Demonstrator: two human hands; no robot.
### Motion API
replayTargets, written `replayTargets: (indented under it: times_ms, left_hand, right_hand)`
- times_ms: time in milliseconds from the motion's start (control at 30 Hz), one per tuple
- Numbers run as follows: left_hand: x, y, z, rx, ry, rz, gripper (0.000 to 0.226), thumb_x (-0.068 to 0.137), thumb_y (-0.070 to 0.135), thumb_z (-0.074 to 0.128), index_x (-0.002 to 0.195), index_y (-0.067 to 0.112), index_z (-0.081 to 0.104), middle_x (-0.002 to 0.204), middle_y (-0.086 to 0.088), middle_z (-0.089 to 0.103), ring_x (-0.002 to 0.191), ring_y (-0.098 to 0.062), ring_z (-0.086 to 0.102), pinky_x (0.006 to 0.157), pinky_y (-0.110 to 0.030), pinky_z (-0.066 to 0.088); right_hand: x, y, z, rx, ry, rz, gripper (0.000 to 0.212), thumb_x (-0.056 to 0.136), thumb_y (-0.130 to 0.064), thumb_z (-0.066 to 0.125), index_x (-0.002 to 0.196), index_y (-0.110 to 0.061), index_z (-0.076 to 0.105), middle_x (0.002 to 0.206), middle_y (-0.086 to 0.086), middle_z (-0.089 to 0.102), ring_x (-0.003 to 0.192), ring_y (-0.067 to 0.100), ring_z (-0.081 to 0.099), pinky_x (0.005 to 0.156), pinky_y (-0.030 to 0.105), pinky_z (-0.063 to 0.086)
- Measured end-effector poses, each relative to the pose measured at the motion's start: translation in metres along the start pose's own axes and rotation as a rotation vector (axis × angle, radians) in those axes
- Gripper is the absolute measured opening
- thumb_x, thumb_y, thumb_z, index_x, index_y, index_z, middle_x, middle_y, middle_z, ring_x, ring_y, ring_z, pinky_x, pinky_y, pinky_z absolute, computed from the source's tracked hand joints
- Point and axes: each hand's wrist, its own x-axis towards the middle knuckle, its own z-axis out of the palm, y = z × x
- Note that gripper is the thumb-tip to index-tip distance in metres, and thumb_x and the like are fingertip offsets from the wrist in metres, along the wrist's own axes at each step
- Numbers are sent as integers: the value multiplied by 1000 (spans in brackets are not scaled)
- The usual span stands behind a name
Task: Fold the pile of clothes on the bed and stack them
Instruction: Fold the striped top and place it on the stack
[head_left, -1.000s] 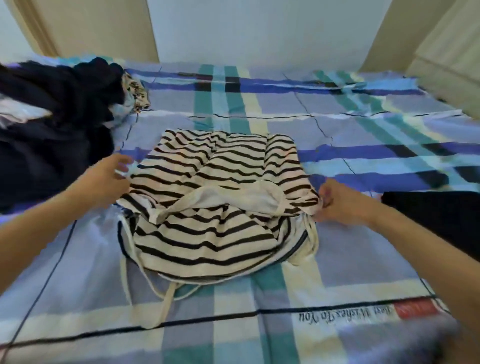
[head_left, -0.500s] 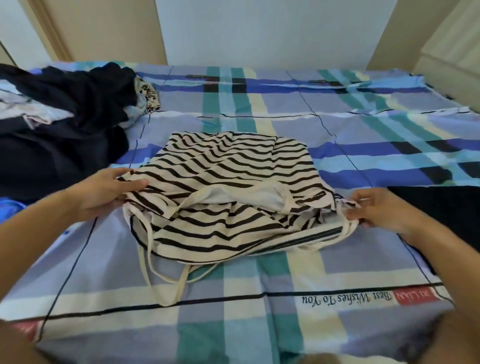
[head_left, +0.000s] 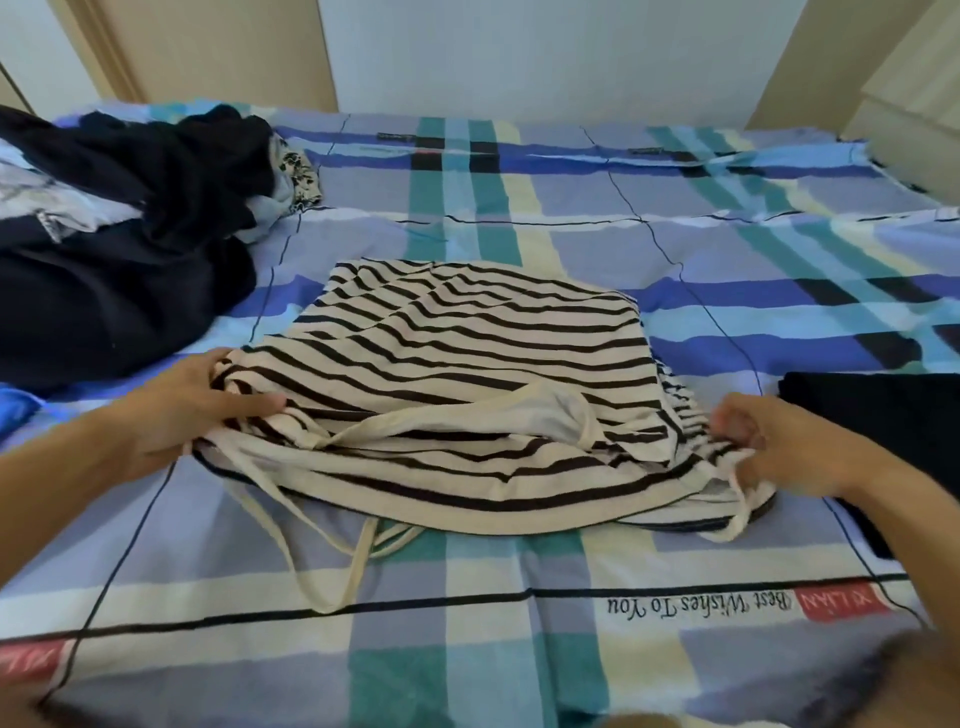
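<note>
A cream garment with black stripes (head_left: 467, 353) lies half folded in the middle of the bed, its thin straps trailing toward the near edge. My left hand (head_left: 192, 405) grips its left edge, fingers curled over the fabric. At the right corner, my right hand (head_left: 774, 447) pinches the bunched cloth and a strap. A pile of dark unfolded clothes (head_left: 114, 249) sits at the far left. A folded black garment (head_left: 893, 426) lies flat on the right, beside my right wrist.
The bed carries a checked sheet in blue, teal and cream (head_left: 571, 649) with a printed label near the front edge. A wall and beige panels stand behind the bed. A pale cabinet (head_left: 914, 93) rises at the far right.
Both hands took hold of the striped garment's side edges and drew it wider and a little nearer. The camera leaned closer.
</note>
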Motion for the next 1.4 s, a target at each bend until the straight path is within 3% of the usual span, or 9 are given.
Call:
replayTargets:
  times_ms: [100,200,333,467,700,933,1100,1267,1400]
  left_hand:
    - [-10,-5,-9,378,214,61,51,68,19,90,110,21,61,85,8,77,90,-20,67,73,-28,55]
    - [-9,-18,-16,876,247,114,105,58,28,97,145,16,40,127,-11,62,115,-34,55,99,-47,44]
    - [-6,-5,12,1208,122,424,112,59,24,90,154,28,31,154,-6,30,138,-32,27,109,-54,32]
    - [11,-1,43,1304,-58,478,87,76,26,76,151,37,34,160,5,22,146,-20,20,120,-41,20]
    - [25,7,46,1123,35,616,32,93,6,59,119,23,68,112,10,65,101,-15,59,83,-34,46]
    - [-7,41,33,995,-250,510,32,93,14,66,95,46,63,90,30,64,85,5,59,75,-13,45]
    - [-31,53,54,1193,-567,101,55,64,79,61,115,58,56,111,30,55,101,9,53,94,-13,43]
    - [11,51,56,895,-122,271,22,85,47,70,106,42,64,104,18,64,93,-3,60,86,-21,50]
    - [82,36,48,691,289,257,42,85,51,66,117,24,67,120,-4,63,109,-23,59,98,-42,48]
  right_hand:
    - [-7,11,-13,-167,-72,110,39,60,-10,77,94,-19,61,101,8,69,89,23,65,86,41,54]
    - [-16,-8,-17,-125,110,-51,51,71,-6,80,103,-33,52,114,-3,61,103,15,61,85,35,53]
    - [-21,-71,17,156,118,-424,63,76,0,74,119,-39,50,129,-25,47,106,-6,56,80,9,45]
    - [11,-78,63,-286,138,-604,75,70,-39,76,138,-24,49,144,-5,45,130,14,42,111,33,35]
    - [17,-79,49,-95,385,-593,22,84,-4,66,93,-22,59,78,-8,62,69,14,50,59,33,38]
    - [-19,-64,3,33,-94,-541,21,78,-7,76,93,-19,69,87,-3,64,83,17,61,73,38,50]
    - [-31,-61,7,-260,-533,-228,33,67,-55,77,97,-52,66,102,-26,56,98,-2,56,91,21,47]
    - [10,-77,0,61,32,-227,11,82,-43,74,81,-31,74,84,-6,70,77,11,63,74,27,52]
    - [78,-62,4,299,438,-85,23,85,-36,76,102,-23,66,100,2,65,89,17,60,75,29,46]
